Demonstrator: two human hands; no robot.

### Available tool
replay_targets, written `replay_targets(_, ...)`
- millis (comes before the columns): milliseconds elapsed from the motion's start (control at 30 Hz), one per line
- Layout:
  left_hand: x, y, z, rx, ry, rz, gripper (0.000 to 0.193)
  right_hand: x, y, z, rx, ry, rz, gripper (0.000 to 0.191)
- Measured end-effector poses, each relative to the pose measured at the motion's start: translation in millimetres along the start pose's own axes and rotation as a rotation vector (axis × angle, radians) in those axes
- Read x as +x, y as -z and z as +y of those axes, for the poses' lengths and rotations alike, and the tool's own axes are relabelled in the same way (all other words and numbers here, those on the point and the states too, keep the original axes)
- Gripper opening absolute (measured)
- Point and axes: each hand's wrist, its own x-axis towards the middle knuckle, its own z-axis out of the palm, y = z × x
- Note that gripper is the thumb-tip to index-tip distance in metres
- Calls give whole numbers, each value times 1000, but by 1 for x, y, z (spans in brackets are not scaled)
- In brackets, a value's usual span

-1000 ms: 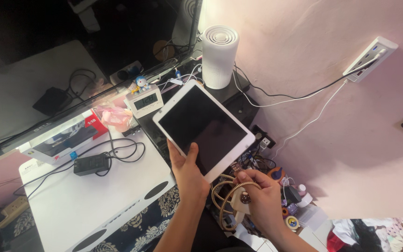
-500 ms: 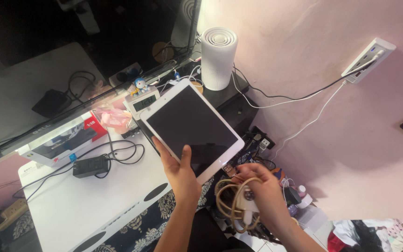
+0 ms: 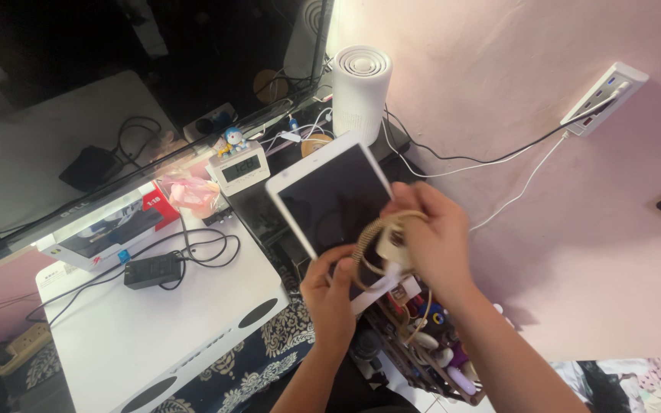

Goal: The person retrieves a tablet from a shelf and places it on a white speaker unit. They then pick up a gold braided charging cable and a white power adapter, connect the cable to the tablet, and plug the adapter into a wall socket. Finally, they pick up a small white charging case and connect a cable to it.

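Both hands are busy: left hand (image 3: 330, 294) props the white tablet (image 3: 334, 199) upright, while right hand (image 3: 430, 233) grips a coiled charger cable (image 3: 380, 241) over its screen.

Head camera looks steeply down, close over the desk (image 3: 116, 336).

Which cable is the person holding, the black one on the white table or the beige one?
The coiled beige cable, bunched with its white plug in the right hand. The black cable lies untouched on the white table.
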Motion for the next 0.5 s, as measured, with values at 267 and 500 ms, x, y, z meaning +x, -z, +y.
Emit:
replay_targets(267, 2, -24, 41, -24, -65, -60, 57, 3, -30, 1, -319, 64, 83, 30)
replay_targets(500, -4, -31, 40, 51, -29, -78, 48, 6, -29, 15, -368, 270, 96, 29)
